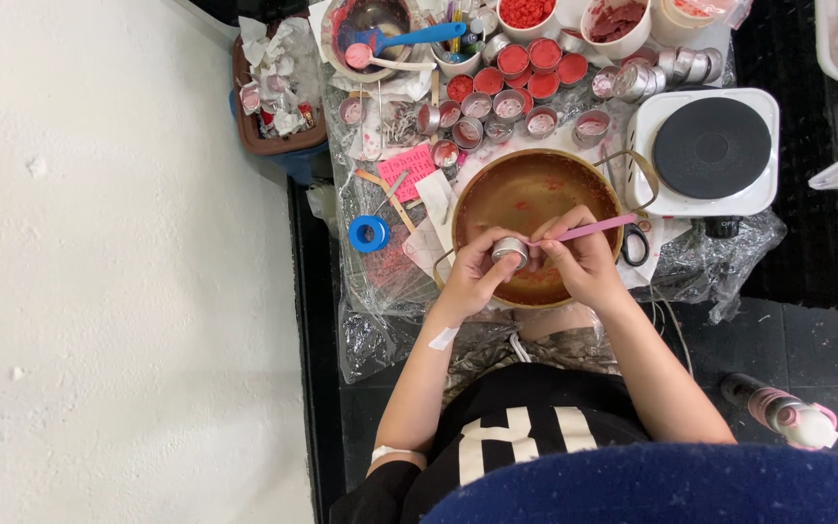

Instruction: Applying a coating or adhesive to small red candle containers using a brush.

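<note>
My left hand [474,277] grips a small round metal tin [510,251] over a wide brown metal bowl [497,194] smeared with red. My right hand [584,262] holds a thin pink stick [594,228] whose near end meets the tin. Both hands hover close together above the bowl's near half.
Several small tins [511,87], some filled with red wax, crowd the plastic-covered table behind the bowl. A white hot plate [710,150] stands at right, a blue tape roll [369,233] and pink note [406,172] at left. Scissors [635,243] lie beside the bowl.
</note>
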